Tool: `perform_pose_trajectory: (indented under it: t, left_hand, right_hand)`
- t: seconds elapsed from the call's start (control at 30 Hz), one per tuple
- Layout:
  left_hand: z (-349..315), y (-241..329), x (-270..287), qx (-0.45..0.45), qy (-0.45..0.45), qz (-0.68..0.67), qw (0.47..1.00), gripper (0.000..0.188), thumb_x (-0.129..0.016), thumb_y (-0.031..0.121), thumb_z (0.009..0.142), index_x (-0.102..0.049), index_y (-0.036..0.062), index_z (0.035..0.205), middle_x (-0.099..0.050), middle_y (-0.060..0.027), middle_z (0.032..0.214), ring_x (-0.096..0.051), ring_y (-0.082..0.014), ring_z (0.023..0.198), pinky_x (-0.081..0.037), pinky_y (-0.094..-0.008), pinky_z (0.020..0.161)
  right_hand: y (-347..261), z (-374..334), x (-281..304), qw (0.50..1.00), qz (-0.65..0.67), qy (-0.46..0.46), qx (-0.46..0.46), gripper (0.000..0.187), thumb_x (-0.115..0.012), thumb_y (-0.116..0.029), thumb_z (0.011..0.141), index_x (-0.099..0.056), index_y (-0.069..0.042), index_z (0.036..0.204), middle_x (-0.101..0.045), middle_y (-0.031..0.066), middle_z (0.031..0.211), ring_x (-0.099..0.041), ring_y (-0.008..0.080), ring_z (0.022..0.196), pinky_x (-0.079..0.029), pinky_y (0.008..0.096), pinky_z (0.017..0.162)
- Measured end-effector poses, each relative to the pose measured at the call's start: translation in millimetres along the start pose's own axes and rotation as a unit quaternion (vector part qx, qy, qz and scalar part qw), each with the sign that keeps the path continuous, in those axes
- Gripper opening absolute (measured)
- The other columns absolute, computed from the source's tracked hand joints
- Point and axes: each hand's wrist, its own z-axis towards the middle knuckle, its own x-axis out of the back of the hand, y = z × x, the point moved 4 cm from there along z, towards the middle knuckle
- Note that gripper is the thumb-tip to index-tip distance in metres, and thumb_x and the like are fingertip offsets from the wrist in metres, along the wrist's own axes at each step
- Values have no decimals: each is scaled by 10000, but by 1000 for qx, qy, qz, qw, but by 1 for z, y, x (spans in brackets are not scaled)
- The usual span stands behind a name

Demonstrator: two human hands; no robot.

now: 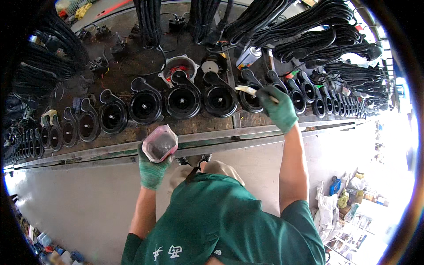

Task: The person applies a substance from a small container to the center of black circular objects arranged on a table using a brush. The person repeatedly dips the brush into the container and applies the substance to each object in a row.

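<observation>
Nearest the camera, a dark green shirt fills the lower centre, with one bare forearm extending forward on each side. Left hand, in a green glove: fingers closed around a container, pinkish, shallow and roughly octagonal, its open side turned up toward the camera; what it contains cannot be made out. It is held just in front of the near edge of the surface. Right hand, similarly gloved: closed on a brush with a pale head, held over the surface.

Principal relation: the long axis of the brush runs sideways, its head pointing left and slightly away from the person, while the handle end emerges at the right between the fingers. The head lies at the upper part of a black housing, round with a central stud; whether the two touch or are slightly apart cannot be told. This housing lies to the left of the right hand, which is the nearer of the two; the left hand and container are well apart from it, farther left and closer to the body.

Surroundings: similar housings stand in a long row along the near edge. Behind them are a silver ring-shaped casing, a spray can and bundled black cables.
</observation>
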Motion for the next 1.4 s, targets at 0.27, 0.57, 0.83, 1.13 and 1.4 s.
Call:
perform_pose_trajectory:
  t: [0.27, 0.57, 0.83, 1.13, 1.4]
  left_hand:
    - [-8, -2, -23, -8, 7, -35, 999, 843, -900, -15, 688, -426, 43, 1382, -576, -104, 1319, -598, -218, 1197, -524, -356, 1006]
    - [-49, 29, -97, -2, 70, -46, 996, 822, -885, -27, 702, -446, 53, 1392, -572, -96, 1329, -594, -220, 1199, -515, -362, 1018]
    - [-70, 52, -135, -33, 97, -23, 994, 805, -865, -13, 718, -460, 52, 1411, -588, -95, 1327, -596, -234, 1225, -506, -378, 1040]
    - [-74, 73, -146, -64, 105, 21, 992, 815, -820, -53, 740, -430, 46, 1448, -585, -109, 1356, -600, -244, 1241, -498, -398, 1063]
    - [-70, 89, -159, -37, 111, -73, 990, 788, -829, -62, 709, -475, 49, 1405, -585, -94, 1341, -604, -226, 1216, -513, -390, 1044]
  right_hand:
    - [43, -4, 52, 996, 26, 50, -67, 114, -686, -116, 969, -683, -77, 1076, -633, 10, 774, -552, 94, 598, -440, 273, 503]
    - [69, 74, 14, 976, -123, -175, 34, 278, -706, -215, 979, -700, -36, 1193, -744, 77, 980, -657, 159, 873, -531, 310, 812]
    - [56, 80, 18, 904, -275, -318, 84, 281, -663, -283, 957, -666, -71, 1140, -738, 150, 1004, -690, 320, 866, -538, 413, 813]
    - [69, 92, 39, 910, -229, -230, 256, 258, -712, -131, 884, -696, -80, 1136, -742, 133, 1031, -711, 312, 935, -559, 397, 850]
    - [75, 45, 174, 980, 28, -13, 197, 235, -653, -61, 983, -691, -55, 1215, -729, 46, 973, -599, 100, 783, -513, 258, 718]
